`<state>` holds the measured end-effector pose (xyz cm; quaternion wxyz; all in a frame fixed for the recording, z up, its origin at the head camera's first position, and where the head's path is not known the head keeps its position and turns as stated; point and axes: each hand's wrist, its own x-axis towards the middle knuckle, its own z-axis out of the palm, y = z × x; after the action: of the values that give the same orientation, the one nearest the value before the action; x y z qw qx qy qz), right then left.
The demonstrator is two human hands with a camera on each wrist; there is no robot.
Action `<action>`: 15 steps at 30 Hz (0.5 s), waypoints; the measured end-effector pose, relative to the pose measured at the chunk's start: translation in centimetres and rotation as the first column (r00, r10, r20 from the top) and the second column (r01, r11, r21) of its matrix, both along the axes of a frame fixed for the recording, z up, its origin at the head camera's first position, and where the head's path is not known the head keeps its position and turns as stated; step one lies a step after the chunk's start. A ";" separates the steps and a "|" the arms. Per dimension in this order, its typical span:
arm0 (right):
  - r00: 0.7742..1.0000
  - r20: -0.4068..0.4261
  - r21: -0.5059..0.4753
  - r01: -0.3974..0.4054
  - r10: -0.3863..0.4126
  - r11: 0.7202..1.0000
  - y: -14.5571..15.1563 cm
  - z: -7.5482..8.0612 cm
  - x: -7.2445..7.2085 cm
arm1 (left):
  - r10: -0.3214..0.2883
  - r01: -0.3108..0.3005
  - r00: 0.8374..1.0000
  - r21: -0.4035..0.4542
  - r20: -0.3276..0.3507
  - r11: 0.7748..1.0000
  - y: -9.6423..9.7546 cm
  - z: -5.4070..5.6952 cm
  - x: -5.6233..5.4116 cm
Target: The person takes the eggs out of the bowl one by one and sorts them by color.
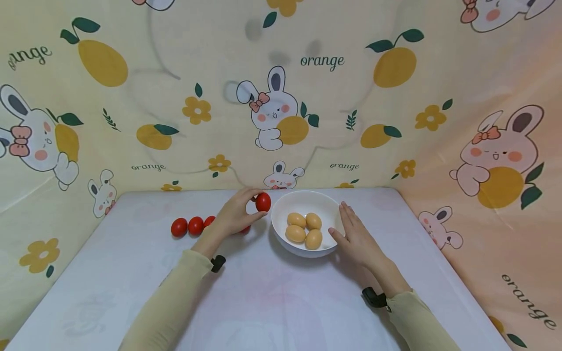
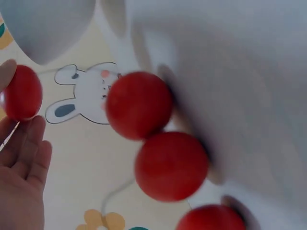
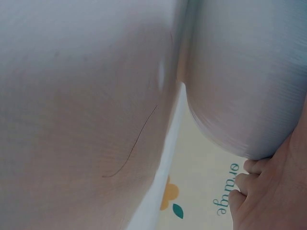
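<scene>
My left hand (image 1: 239, 212) pinches a smooth red egg (image 1: 263, 202) between thumb and fingertips, just left of the white bowl's (image 1: 281, 239) rim. In the left wrist view this held egg (image 2: 24, 93) is off the table, its long side upright. My right hand (image 1: 357, 239) lies along the bowl's right side with straight fingers, the thumb over the rim. The right wrist view has its fingers (image 3: 247, 182) at the outside of the bowl (image 3: 244, 72). Several light brown eggs (image 1: 296, 233) lie together on the bowl's bottom.
Left of the bowl, more red eggs (image 1: 179, 227) stand in a row on the white table (image 1: 246, 312), some partly behind my left hand and wrist. A patterned cloth (image 1: 210, 58) with rabbits and oranges hangs right behind the table and along its sides.
</scene>
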<state>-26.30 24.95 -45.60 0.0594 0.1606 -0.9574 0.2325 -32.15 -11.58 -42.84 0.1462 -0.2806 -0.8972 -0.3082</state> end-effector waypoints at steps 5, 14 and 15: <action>1.000 0.010 0.001 0.007 -0.007 1.000 0.0 0.0 0.0 | 0.011 -0.001 0.996 -0.109 0.089 0.994 -0.8 -0.1 -0.2; 1.000 0.002 0.005 0.004 -0.004 1.000 0.0 -0.1 0.0 | 0.007 0.039 0.988 -0.291 0.155 0.956 -1.2 -0.5 -1.0; 1.000 -0.001 0.003 0.003 -0.003 1.000 0.0 0.0 0.0 | 0.010 0.041 0.987 -0.310 0.161 0.950 -1.2 -0.5 -1.0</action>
<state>-26.30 24.94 -45.63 0.0599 0.1593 -0.9579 0.2311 -33.20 -12.77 -43.37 0.0248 -0.2816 -0.9412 -0.1853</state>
